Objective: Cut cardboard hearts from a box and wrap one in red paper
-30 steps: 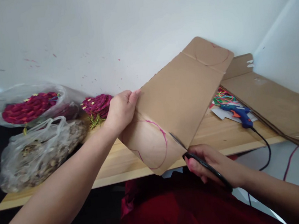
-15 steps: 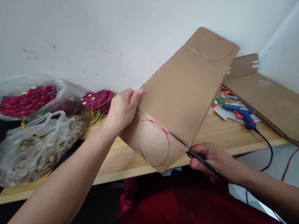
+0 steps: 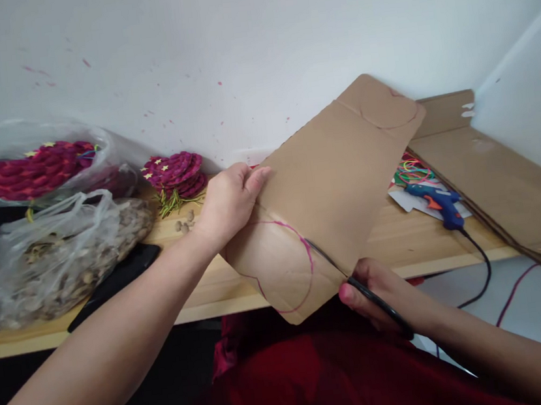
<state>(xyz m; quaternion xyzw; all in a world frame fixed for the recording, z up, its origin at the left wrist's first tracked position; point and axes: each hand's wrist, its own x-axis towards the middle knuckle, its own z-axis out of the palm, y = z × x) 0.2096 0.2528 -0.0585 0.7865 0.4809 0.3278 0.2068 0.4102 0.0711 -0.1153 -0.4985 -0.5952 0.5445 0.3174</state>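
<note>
Here, we grip a brown cardboard sheet (image 3: 321,176) in our left hand (image 3: 231,204), thumb on its upper face, and hold it slanted over the wooden table (image 3: 389,244). Its long axis runs from the near left, by our red clothing (image 3: 291,371), to the far right, toward the wall (image 3: 260,39). Our right hand (image 3: 379,284) is closed around the black handles of a pair of scissors (image 3: 378,301), at the sheet's near right edge. The scissors point forward and left, one blade lying over the cardboard beside a magenta heart-like outline (image 3: 310,260); a fainter one (image 3: 389,127) marks the far end.

The other blade is out of sight, as are our left fingers beneath the sheet, and our right fingers are partly covered. To our right lie a blue glue gun (image 3: 441,204), bright loops (image 3: 414,170) partly covered by the sheet, and more cardboard (image 3: 508,173), cut off by the frame. To our left, cloudy plastic blurs the contents of two bags, one with red braided pieces (image 3: 40,171), the other with small brownish pieces (image 3: 82,271) we cannot identify.
</note>
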